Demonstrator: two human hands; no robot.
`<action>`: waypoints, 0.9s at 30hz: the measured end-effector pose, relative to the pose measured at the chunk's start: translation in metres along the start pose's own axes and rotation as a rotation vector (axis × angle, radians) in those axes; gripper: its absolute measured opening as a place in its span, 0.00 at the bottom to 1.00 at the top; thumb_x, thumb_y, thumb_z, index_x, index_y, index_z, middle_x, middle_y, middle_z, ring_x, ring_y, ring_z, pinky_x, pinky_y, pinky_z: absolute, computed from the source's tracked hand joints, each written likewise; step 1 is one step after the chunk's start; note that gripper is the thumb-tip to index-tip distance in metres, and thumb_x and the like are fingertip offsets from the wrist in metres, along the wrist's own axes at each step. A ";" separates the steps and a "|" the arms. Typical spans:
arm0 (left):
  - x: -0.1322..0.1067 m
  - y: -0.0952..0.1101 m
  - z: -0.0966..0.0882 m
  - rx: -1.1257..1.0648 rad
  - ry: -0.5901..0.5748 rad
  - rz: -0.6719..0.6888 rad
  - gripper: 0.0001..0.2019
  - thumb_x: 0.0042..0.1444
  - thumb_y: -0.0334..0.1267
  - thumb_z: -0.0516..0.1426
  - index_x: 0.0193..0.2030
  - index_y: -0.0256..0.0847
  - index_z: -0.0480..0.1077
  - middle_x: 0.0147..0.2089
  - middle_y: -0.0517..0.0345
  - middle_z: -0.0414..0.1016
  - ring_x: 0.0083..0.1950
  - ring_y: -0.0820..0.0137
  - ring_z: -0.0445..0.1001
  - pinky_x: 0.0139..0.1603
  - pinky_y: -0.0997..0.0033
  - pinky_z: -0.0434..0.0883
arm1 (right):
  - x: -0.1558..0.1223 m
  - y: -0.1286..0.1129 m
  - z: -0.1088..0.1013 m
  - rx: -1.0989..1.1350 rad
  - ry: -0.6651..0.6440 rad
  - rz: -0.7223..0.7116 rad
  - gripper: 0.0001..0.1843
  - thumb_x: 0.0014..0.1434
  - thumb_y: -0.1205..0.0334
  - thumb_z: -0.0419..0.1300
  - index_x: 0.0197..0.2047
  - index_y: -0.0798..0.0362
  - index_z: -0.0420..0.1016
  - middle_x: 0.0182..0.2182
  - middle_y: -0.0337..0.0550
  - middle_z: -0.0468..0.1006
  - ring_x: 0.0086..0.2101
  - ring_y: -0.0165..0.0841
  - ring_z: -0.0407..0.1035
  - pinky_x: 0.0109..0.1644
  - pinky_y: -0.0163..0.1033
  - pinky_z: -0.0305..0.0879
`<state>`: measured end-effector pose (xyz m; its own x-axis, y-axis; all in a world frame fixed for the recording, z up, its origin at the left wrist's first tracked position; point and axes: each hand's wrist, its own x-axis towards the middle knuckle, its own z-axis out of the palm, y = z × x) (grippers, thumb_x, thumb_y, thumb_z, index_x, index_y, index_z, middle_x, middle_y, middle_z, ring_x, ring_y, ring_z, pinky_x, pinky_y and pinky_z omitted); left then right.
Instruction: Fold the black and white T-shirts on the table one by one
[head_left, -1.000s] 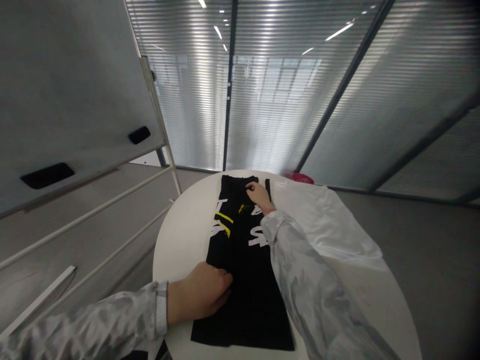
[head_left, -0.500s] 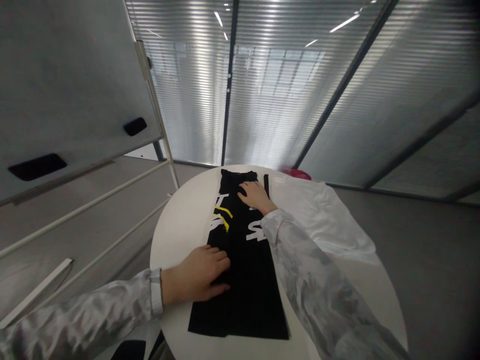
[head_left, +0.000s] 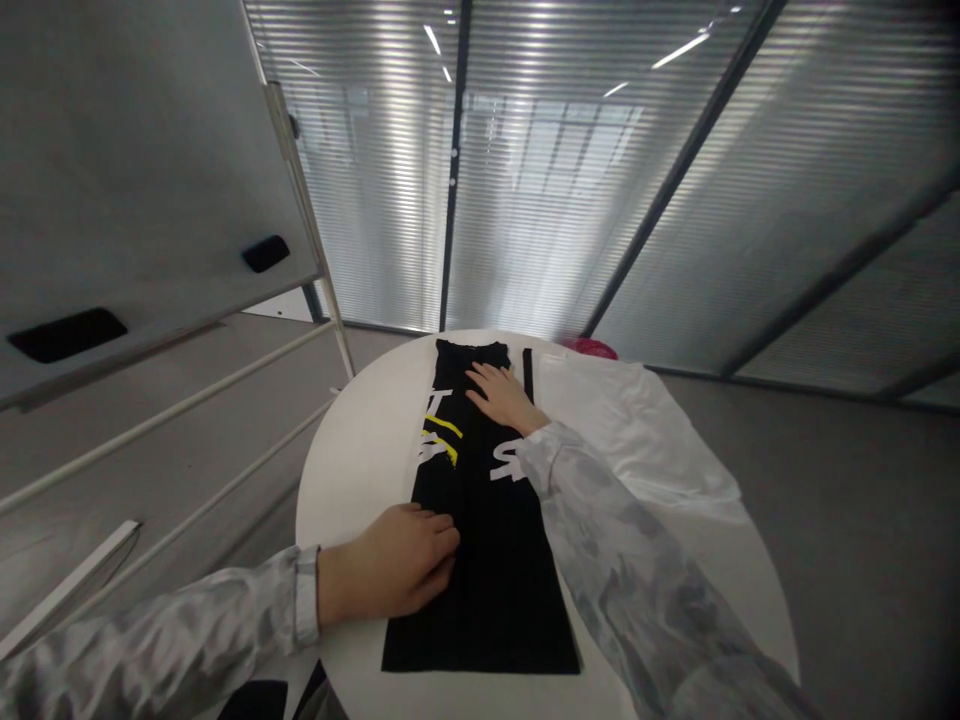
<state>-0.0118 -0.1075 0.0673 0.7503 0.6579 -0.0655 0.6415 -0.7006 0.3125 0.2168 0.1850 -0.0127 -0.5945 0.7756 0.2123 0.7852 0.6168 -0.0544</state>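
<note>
Lying lengthwise on the round white desk [head_left: 352, 450], a black garment [head_left: 502, 570] with white and yellow lettering [head_left: 444, 425] narrows towards the far rim and widens towards the wearer of the camera. The right hand [head_left: 506, 395] rests on its upper part, grip open, fingers spread over the cloth. The left hand [head_left: 397, 565] lies across the garment's left edge, lower down, with fingers curled; whether its grip pinches any fabric cannot be told, the fingertips being turned out of sight.

Likely faults: a sideways drag by either hand could ruck the fabric or skew the long edges, because the cloth appears thin and only the hands bear on it. The right sleeve [head_left: 645, 560], running close along the garment's right edge, might catch that edge if drawn back low.

Margins: the garment's far end lies near the desk's far rim, leaving little room for a push in that direction. To the left, a bare stretch of desk offers open room. To the right, a black strip [head_left: 527, 372] and a white cloth [head_left: 630, 430] lie beside the garment's upper part, so a sweep that way could disturb them.
</note>
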 end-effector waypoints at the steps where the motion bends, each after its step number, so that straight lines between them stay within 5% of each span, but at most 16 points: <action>1: 0.000 -0.002 -0.001 -0.033 0.009 0.013 0.05 0.73 0.40 0.57 0.43 0.46 0.70 0.44 0.56 0.81 0.43 0.62 0.81 0.49 0.62 0.75 | -0.001 -0.002 0.001 0.004 -0.030 -0.003 0.36 0.80 0.42 0.47 0.81 0.50 0.63 0.80 0.50 0.59 0.78 0.50 0.53 0.82 0.63 0.47; 6: 0.017 -0.045 -0.002 -0.132 0.123 -0.063 0.10 0.74 0.50 0.58 0.45 0.48 0.74 0.44 0.58 0.82 0.43 0.63 0.81 0.44 0.66 0.72 | -0.007 -0.012 0.003 0.027 -0.115 0.034 0.42 0.78 0.36 0.44 0.84 0.52 0.58 0.82 0.52 0.55 0.79 0.52 0.50 0.82 0.63 0.45; 11: 0.082 -0.139 -0.019 -0.167 0.441 -0.487 0.17 0.74 0.56 0.57 0.51 0.44 0.76 0.50 0.52 0.84 0.44 0.62 0.82 0.45 0.65 0.73 | -0.020 -0.029 0.004 0.052 -0.092 0.038 0.46 0.78 0.34 0.46 0.83 0.60 0.57 0.82 0.58 0.54 0.80 0.52 0.46 0.83 0.56 0.46; 15: 0.140 -0.197 -0.029 -0.153 0.470 -0.792 0.24 0.73 0.60 0.56 0.49 0.40 0.78 0.49 0.46 0.85 0.50 0.56 0.83 0.49 0.64 0.73 | -0.030 -0.039 -0.004 0.061 -0.035 0.044 0.38 0.79 0.38 0.50 0.80 0.54 0.64 0.78 0.55 0.63 0.76 0.50 0.56 0.79 0.55 0.56; 20: 0.166 -0.215 -0.013 -0.129 0.469 -0.802 0.16 0.70 0.53 0.61 0.50 0.43 0.81 0.51 0.47 0.86 0.54 0.56 0.82 0.53 0.64 0.72 | -0.021 -0.025 -0.025 0.149 0.006 0.082 0.20 0.79 0.54 0.52 0.64 0.49 0.78 0.61 0.49 0.80 0.60 0.41 0.75 0.69 0.46 0.69; 27: 0.154 -0.216 0.003 -0.105 0.579 -0.723 0.12 0.74 0.47 0.58 0.50 0.45 0.79 0.52 0.50 0.86 0.56 0.59 0.81 0.59 0.63 0.69 | 0.039 0.006 -0.029 0.103 0.217 0.337 0.24 0.73 0.51 0.60 0.66 0.54 0.74 0.62 0.57 0.78 0.63 0.50 0.70 0.68 0.52 0.67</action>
<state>-0.0347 0.1444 -0.0128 -0.0410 0.9797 0.1963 0.8827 -0.0565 0.4665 0.2034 0.2155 0.0232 -0.2484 0.8968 0.3660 0.9016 0.3522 -0.2510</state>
